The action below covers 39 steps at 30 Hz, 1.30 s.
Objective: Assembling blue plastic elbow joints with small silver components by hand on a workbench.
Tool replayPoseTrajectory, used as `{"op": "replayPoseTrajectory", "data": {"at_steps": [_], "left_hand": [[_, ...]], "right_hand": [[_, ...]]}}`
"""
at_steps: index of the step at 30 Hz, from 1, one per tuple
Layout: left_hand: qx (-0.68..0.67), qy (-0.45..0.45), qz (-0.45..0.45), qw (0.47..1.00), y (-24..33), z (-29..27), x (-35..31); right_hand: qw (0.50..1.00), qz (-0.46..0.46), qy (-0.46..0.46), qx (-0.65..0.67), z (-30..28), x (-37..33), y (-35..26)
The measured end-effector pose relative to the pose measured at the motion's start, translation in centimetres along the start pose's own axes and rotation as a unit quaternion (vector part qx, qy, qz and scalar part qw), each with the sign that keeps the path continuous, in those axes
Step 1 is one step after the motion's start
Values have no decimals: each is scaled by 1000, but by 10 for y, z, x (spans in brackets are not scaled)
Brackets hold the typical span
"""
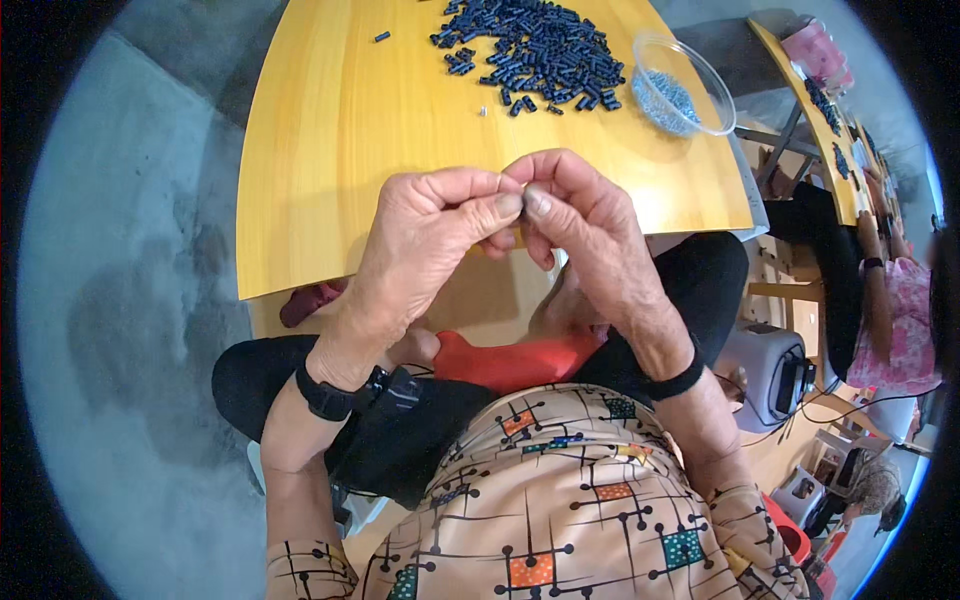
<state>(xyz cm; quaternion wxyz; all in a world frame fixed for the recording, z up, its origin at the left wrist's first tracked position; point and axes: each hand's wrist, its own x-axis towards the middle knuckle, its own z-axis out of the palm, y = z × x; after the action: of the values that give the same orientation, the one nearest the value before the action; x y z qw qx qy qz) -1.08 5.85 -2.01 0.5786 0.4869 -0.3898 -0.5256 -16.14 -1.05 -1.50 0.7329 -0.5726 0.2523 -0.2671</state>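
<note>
My left hand [425, 225] and my right hand [590, 220] meet fingertip to fingertip above the near edge of the yellow wooden table [340, 150]. Thumbs and forefingers are pinched together on both sides. Whatever sits between them is hidden or too small to make out. Beyond my hands lies a heap of small dark cylindrical pieces [545, 50]. To its right a clear round plastic tub [718, 100] holds many tiny silvery-blue metal parts [665, 103].
One dark piece [382, 37] lies apart at the far left, and a small silvery part [483, 111] lies before the heap. A red cloth [510, 362] is between my legs. At the right, a person in pink [895, 320] sits by another table [800, 90] near a grey box-shaped appliance [765, 375].
</note>
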Motion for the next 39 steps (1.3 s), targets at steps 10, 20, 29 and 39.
{"op": "replayPoseTrajectory", "data": {"at_steps": [10, 20, 29, 39], "left_hand": [[-44, 12, -38, 998, -8, 1, -9], [-71, 77, 10, 994, 16, -43, 12], [-160, 86, 6, 983, 13, -56, 16], [-195, 78, 1, 978, 8, -66, 14]], "right_hand": [[996, 83, -6, 36, -1, -9, -1], [974, -68, 100, -193, -33, 50, -31], [864, -126, 87, -479, -25, 97, 1], [784, -176, 158, -574, -49, 75, -18]]}}
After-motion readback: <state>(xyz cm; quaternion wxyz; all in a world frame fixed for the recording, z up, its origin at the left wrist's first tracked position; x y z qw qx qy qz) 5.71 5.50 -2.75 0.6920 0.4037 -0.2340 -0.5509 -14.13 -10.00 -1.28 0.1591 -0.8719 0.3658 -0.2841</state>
